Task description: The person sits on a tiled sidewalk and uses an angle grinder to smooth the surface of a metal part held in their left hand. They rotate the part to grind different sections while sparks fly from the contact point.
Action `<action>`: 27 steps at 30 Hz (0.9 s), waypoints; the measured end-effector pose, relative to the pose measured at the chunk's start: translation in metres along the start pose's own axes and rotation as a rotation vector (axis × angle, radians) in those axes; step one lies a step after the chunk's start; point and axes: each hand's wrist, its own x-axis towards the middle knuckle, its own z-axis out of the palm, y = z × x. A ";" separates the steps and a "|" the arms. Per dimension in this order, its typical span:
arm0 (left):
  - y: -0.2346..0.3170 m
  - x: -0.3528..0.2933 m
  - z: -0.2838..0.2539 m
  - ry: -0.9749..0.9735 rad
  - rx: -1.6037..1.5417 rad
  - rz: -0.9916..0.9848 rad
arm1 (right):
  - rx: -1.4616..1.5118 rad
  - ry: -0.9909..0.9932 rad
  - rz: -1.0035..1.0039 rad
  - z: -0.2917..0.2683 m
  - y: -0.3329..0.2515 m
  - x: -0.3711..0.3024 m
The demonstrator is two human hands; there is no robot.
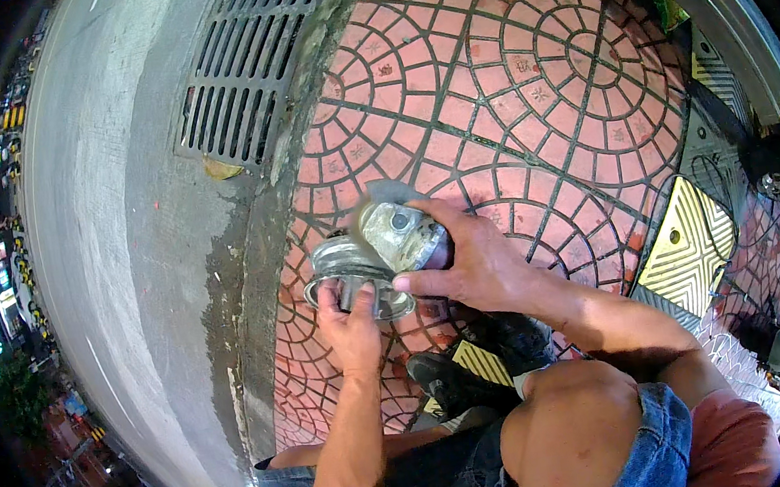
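Observation:
Low over the pavement, my left hand [351,327] grips the near rim of a shiny, flanged round metal part [349,259], thumb and fingers on its edge. My right hand [467,260] is closed around a worn silver-grey metal piece [398,233] with a round boss on its face; its exact kind is unclear. A blurred grey edge shows at the far side of that piece. The two metal things are close together, the grey one overlapping the flanged part's right side in this view, so whether they touch is hidden. My right palm covers the grey piece's rear.
Pink patterned paving [524,71] lies ahead, bordered by a kerb and a slotted drain grate [243,79]. The grey road [116,223] runs along the left. Yellow ramp block [687,234] and a parked motorbike [736,32] stand right. My shoe [441,379] is below my hands.

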 end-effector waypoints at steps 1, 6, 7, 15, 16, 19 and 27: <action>-0.002 0.000 0.000 -0.001 -0.018 0.007 | -0.003 0.027 -0.021 0.000 -0.001 -0.002; 0.004 0.008 -0.002 0.028 0.021 0.019 | -0.024 0.011 -0.067 -0.008 -0.003 -0.008; 0.009 0.009 -0.001 0.038 0.057 0.008 | -0.023 -0.007 -0.062 -0.008 -0.004 -0.008; -0.014 0.004 0.004 0.023 0.018 -0.072 | -0.237 -0.020 -0.037 0.005 -0.001 -0.010; -0.012 0.001 0.005 0.008 0.076 -0.047 | -0.228 -0.035 -0.009 0.005 -0.002 -0.010; -0.002 -0.005 0.010 -0.012 0.292 0.021 | -0.235 -0.031 -0.027 0.005 0.002 -0.007; -0.007 -0.013 0.012 -0.158 0.728 0.369 | -0.282 -0.051 -0.075 0.005 0.003 -0.001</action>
